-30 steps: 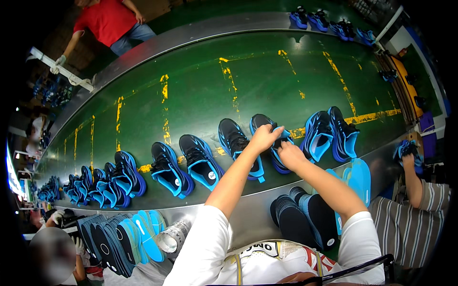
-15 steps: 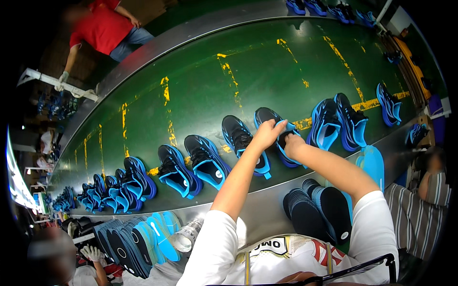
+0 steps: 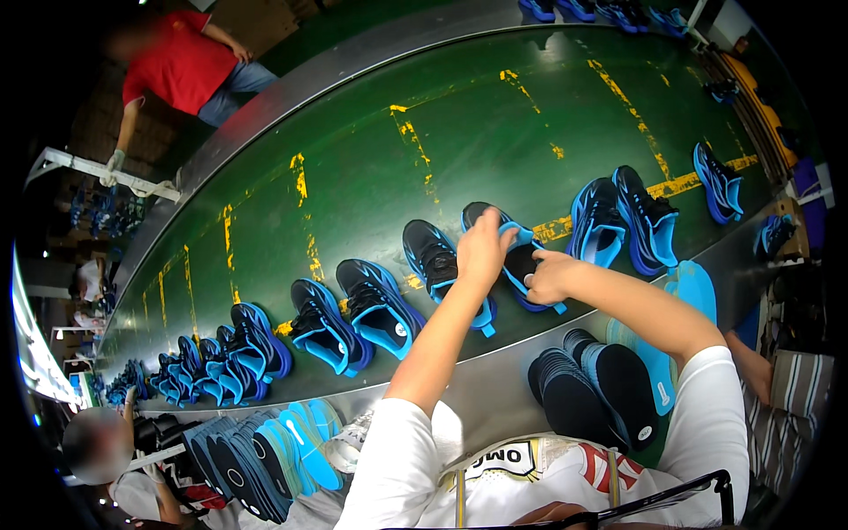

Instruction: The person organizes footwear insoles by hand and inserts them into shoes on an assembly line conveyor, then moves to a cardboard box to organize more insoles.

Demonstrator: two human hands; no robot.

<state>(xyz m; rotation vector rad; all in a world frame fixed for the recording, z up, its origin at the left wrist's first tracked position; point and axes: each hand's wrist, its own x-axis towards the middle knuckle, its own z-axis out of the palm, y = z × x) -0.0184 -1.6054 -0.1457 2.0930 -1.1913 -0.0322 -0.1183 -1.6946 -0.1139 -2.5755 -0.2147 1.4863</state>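
- The shoe in the person's hands is a black and blue running shoe (image 3: 521, 260). It sits on the green belt (image 3: 353, 177) near its close edge, toe pointing away.
- The left hand (image 3: 484, 251) lies over the front of that shoe, by the laces. Its thumb is apart from the fingers. I cannot tell if it is pinching anything.
- The right hand (image 3: 549, 276) is at the shoe's opening, with its fingers bent in. The tips are partly hidden, so I cannot tell if it is gripping.
- A matching shoe (image 3: 430, 252) stands just to the left.
- Further left, another shoe (image 3: 380, 299) has a round white dot inside, so its insole looks to be in.
- The inside of the middle shoe is dark. I cannot tell if its insole is in.
- Work seems partway along: lots of black insoles (image 3: 623, 393) and blue insoles (image 3: 698, 287) lie outside the shoes, by the metal ledge (image 3: 495, 378).
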